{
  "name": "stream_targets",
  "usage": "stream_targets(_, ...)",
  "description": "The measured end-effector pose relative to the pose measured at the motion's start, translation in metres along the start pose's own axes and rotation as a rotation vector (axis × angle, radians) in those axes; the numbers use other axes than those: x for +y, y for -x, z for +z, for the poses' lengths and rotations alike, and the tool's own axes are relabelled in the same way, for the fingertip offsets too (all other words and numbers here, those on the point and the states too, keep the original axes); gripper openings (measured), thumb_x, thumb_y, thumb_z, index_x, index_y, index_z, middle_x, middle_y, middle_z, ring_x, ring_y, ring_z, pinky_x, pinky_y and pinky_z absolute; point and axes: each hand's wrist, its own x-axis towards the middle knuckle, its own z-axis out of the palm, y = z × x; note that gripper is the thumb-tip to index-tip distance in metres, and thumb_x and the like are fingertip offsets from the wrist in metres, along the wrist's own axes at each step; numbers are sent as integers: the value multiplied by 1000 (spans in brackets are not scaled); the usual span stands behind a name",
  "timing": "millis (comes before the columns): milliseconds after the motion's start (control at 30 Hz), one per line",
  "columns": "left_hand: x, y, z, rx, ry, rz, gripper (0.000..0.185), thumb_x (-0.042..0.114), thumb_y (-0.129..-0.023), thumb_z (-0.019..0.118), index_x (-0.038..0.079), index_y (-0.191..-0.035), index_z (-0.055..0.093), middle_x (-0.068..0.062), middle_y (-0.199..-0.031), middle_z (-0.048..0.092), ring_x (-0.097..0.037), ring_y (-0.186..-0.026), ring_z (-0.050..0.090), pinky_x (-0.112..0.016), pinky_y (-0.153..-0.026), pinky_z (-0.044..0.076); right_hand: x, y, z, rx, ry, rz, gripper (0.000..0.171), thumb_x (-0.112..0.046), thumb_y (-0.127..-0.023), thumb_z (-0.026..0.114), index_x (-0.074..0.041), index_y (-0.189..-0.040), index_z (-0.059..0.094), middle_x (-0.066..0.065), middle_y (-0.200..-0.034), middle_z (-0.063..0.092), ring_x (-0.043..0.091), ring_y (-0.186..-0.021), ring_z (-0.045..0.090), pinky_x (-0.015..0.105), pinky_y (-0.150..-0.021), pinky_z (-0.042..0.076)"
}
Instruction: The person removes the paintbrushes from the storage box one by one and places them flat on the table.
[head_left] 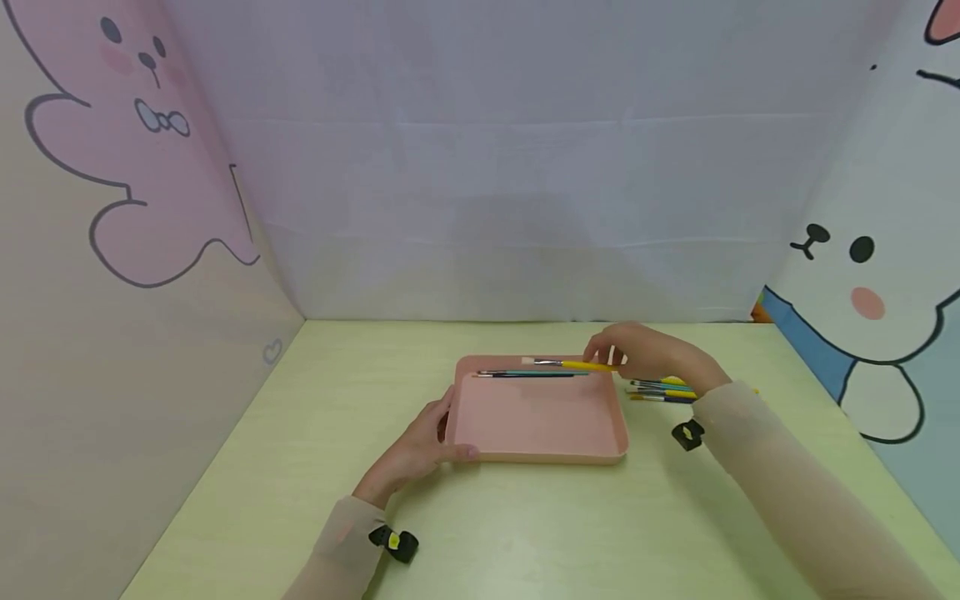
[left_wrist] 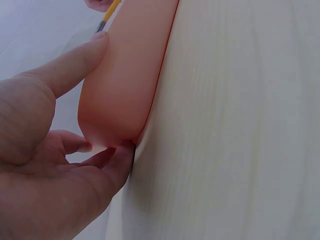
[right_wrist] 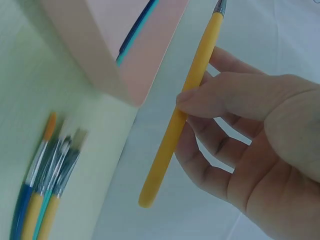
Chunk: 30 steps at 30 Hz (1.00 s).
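Note:
A yellow-handled paintbrush point(right_wrist: 172, 130) with pale bristles is pinched between the thumb and fingers of my right hand point(head_left: 648, 350), above the far right part of a shallow pink tray point(head_left: 536, 421). Inside the tray, near its far side, lie a dark blue and a teal paintbrush point(head_left: 525, 375). My left hand point(head_left: 412, 450) grips the tray's near left corner, with the thumb on the front wall and the fingers round the left side, as the left wrist view shows. Several more paintbrushes point(right_wrist: 42, 195), with yellow, teal and blue handles, lie together on the table right of the tray.
The pale wood-grain table point(head_left: 300, 467) ends at a plain hanging cloth point(head_left: 510, 192) behind the tray. Cloths with cartoon animals hang at the left point(head_left: 180, 225) and right point(head_left: 892, 333) sides. Each wrist bears a small black device.

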Motion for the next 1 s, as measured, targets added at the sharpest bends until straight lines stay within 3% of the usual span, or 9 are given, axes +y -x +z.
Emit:
stream_targets(400,4,4,0,40,-24,-46,117,21,-88,90,18,-172,9,-15,-164,31,-30,-142,44,-53,-122,33,29,44,-10,24,11,-26,44,19,-87,69,-12,-119,75,-1,-105,71,19,-93,66,40,-82,61)
stream_targets(733,8,4,1,9,-24,-13,115,19,-91,88,17,-173,7,-15,-163,31,-30,-139,46,-52,-120,35,63,83,0,76,21,15,44,16,-86,74,-13,-119,76,-6,-108,71,16,-94,65,38,-81,62)
stream_targets(1000,15,7,1,19,-34,-26,114,19,-90,88,18,-173,9,-14,-162,32,-29,-138,47,-52,-119,35,85,114,10,119,14,22,51,22,-83,71,-11,-122,74,1,-117,71,19,-97,66,36,-81,61)
